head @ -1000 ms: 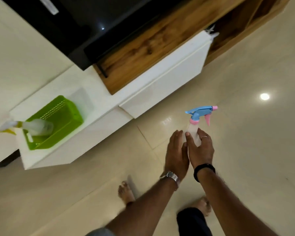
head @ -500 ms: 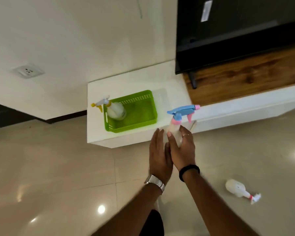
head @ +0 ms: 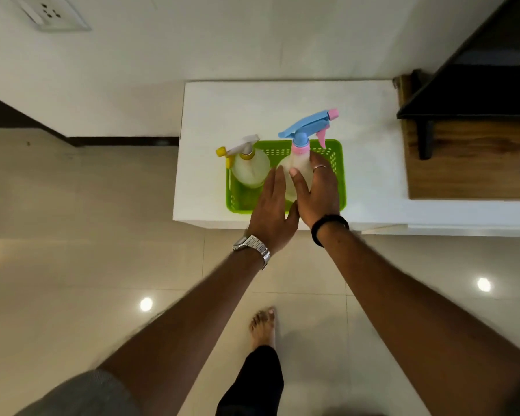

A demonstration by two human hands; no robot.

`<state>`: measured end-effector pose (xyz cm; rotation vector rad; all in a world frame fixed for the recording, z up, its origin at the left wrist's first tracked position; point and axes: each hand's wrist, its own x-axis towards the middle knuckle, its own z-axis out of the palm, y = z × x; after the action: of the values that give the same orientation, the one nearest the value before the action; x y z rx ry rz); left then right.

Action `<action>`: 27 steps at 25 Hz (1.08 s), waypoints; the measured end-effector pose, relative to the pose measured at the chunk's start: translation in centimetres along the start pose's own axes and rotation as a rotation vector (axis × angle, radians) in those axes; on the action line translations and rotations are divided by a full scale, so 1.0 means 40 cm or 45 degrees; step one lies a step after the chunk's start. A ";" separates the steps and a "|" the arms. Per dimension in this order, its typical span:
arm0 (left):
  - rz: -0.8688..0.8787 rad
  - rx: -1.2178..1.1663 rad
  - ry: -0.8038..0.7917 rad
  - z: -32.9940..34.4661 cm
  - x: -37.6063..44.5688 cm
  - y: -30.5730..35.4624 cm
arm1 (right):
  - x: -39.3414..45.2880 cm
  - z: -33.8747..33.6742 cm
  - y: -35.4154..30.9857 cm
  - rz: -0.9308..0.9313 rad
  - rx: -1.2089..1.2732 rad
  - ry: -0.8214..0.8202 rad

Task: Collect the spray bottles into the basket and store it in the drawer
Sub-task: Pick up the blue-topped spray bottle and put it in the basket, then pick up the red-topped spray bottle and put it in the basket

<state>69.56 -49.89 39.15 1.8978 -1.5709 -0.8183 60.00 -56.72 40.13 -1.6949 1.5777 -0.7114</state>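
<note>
Right hand (head: 315, 190) grips the blue bottle (head: 300, 157) over the basket (head: 338, 175); left hand (head: 272, 211) flat, open alongside. Risk: it may topple the yellow bottle (head: 249, 168).

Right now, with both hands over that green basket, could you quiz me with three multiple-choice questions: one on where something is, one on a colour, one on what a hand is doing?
1. Where does the green basket sit?
A. on the floor
B. on the white cabinet top
C. inside a drawer

2. What colour is the trigger head of the bottle being held?
A. blue and pink
B. red
C. black

3. What is the right hand doing?
A. hanging empty
B. gripping the bottle
C. lifting the basket

Answers:
1 B: the basket rests on the white top.
2 A: its sprayer is blue with pink parts.
3 B: its fingers wrap the bottle, while the left hand lies flat beside it.
</note>
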 end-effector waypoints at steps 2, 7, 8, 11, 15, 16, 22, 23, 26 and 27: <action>-0.056 0.010 -0.051 0.002 0.019 -0.043 | 0.024 0.048 0.031 0.031 -0.066 0.013; -0.065 0.060 -0.149 0.001 0.052 -0.110 | 0.062 0.109 0.064 0.186 0.002 0.037; -0.063 0.072 -0.162 0.000 0.060 -0.113 | 0.066 0.115 0.063 0.200 0.002 0.051; -0.083 0.080 -0.170 -0.001 0.075 -0.110 | 0.076 0.126 0.065 0.183 0.002 0.070; -0.114 0.081 -0.169 -0.002 0.076 -0.101 | 0.077 0.127 0.065 0.169 0.010 0.053; -0.118 0.081 -0.172 -0.003 0.075 -0.100 | 0.074 0.127 0.064 0.162 0.019 0.044; -0.070 -0.070 0.031 -0.021 0.046 -0.099 | 0.020 0.053 0.067 0.160 0.037 0.110; -0.029 -0.069 0.088 -0.026 0.040 -0.093 | -0.004 0.029 0.075 0.130 0.031 0.123; -0.003 -0.069 0.189 -0.034 0.007 -0.063 | -0.098 -0.029 0.102 0.007 0.038 0.132; -0.025 -0.067 0.169 -0.027 -0.013 -0.046 | -0.134 -0.052 0.115 -0.030 0.031 0.109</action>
<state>71.47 -49.02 38.59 1.8921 -1.4397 -0.7195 55.00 -51.70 38.11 -1.6875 1.6031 -0.8223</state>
